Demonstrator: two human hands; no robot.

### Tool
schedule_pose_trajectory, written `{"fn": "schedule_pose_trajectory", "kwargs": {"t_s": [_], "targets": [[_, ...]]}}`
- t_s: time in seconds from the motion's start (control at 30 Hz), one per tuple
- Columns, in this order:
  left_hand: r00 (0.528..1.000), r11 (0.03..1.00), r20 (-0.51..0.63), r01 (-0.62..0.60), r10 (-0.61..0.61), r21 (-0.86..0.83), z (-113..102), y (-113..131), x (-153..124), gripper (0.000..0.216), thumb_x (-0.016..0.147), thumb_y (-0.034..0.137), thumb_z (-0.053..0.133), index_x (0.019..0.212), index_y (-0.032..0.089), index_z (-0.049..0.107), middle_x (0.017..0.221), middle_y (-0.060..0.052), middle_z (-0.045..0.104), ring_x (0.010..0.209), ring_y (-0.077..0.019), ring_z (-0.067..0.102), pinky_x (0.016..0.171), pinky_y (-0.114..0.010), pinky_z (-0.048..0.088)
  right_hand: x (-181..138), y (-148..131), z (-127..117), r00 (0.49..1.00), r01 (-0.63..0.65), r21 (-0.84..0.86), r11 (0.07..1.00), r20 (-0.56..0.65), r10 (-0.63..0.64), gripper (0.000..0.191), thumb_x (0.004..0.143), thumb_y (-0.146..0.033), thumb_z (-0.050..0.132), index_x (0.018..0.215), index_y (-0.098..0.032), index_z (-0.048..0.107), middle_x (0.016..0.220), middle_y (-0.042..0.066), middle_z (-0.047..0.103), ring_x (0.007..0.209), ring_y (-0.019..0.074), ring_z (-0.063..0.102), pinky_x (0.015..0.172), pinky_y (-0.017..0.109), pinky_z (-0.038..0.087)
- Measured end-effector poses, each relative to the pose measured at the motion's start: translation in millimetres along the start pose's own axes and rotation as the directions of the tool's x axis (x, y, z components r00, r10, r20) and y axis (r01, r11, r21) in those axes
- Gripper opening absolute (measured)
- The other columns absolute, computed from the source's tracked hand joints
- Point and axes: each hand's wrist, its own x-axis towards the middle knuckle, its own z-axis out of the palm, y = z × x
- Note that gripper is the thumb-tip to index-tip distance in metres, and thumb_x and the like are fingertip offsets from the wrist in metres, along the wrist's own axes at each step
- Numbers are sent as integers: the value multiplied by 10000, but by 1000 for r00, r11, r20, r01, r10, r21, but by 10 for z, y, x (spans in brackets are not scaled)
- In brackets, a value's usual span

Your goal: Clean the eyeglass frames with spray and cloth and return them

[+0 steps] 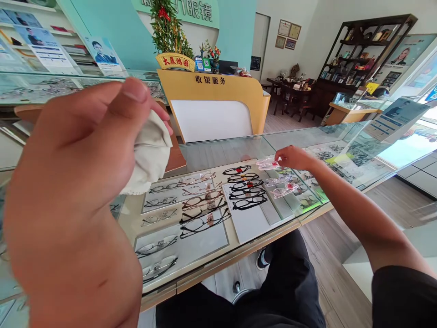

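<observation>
Left of frame, my left hand (85, 136) grips a pale cloth (152, 157). Right of centre, my right hand (294, 158) pinches pink glasses (265, 164) near one end. Risk noted: a loose fingertip hold could drop them against the black glasses (246, 186) beside.

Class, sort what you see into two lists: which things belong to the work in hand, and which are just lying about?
In the work:
- left hand, holding the pale cloth
- right hand, at the clear pinkish glasses
- glass counter displaying them

Just about:
- green plant
- framed certificates
- dark shelf unit
</observation>
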Motion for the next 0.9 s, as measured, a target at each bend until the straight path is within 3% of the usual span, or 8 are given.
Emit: {"fn": "schedule_pose_trajectory", "kwargs": {"t_s": [0.1, 0.2, 0.33, 0.43, 0.53, 0.63, 0.73, 0.9], "targets": [[990, 993, 141, 20, -4, -113, 18, 60, 9, 603, 1015, 697, 572, 863, 143, 757, 591, 39, 611, 408, -30, 464, 481, -165, 294, -67, -299, -363, 981, 84, 222, 971, -189, -42, 252, 985, -260, 599, 1133, -218, 799, 818, 11, 831, 720, 194, 719, 729, 317, 494], [972, 980, 215, 128, -93, -155, 38, 62, 22, 461, 986, 617, 681, 863, 173, 718, 582, 33, 615, 390, -58, 465, 428, -194, 281, -99, -793, -665, 842, 437, 419, 796, -502, -197, 178, 970, -225, 657, 1098, -221, 780, 923, 17, 846, 852, 197, 766, 870, 342, 555], [954, 976, 287, 136, -83, -168, 35, 23, 22, 413, 916, 595, 787, 835, 198, 707, 584, 42, 557, 453, -78, 413, 435, -244, 273, -120, -1492, -893, 618, 699, 318, 641, -720, -316, 209, 1021, -184, 619, 1119, -247, 793, 1056, 23, 842, 964, 195, 777, 912, 353, 587], [952, 982, 305, 84, -29, -169, 25, -12, 24, 381, 924, 578, 787, 868, 202, 763, 677, 14, 650, 573, -111, 498, 532, -269, 380, -112, -1828, -917, 511, 777, 252, 577, -787, -345, 291, 1055, -169, 590, 1198, -288, 812, 1140, 9, 855, 1039, 198, 796, 958, 365, 609], [939, 969, 344, 66, 21, -239, 31, -41, 28, 384, 907, 585, 816, 973, 207, 809, 933, -39, 801, 824, -179, 688, 728, -300, 535, -51, -1974, -846, 437, 832, 222, 508, -827, -353, 356, 1060, -162, 596, 1279, -326, 824, 1228, 14, 862, 1124, 226, 806, 1016, 417, 629], [918, 955, 396, 96, 24, -280, 70, -60, 20, 387, 900, 555, 847, 1069, 209, 815, 1073, -61, 833, 971, -217, 747, 859, -329, 582, 31, -2010, -744, 414, 859, 231, 457, -839, -353, 408, 1055, -137, 590, 1314, -343, 829, 1317, 26, 849, 1208, 247, 799, 1068, 473, 636], [921, 957, 389, 80, 37, -280, 135, -80, 11, 334, 900, 481, 867, 1089, 211, 813, 1112, -65, 840, 1024, -230, 762, 936, -353, 598, 92, -2005, -663, 429, 864, 273, 422, -839, -335, 435, 1045, -130, 607, 1346, -360, 821, 1378, 25, 830, 1263, 257, 786, 1106, 507, 635], [956, 968, 294, 66, 8, -242, 245, -138, 13, 161, 947, 366, 783, 1010, 220, 807, 1038, -36, 846, 968, -212, 767, 841, -322, 599, 150, -1977, -637, 487, 853, 396, 340, -838, -246, 447, 1023, -129, 648, 1316, -408, 837, 1342, -3, 839, 1299, 254, 762, 1160, 536, 596]]}}
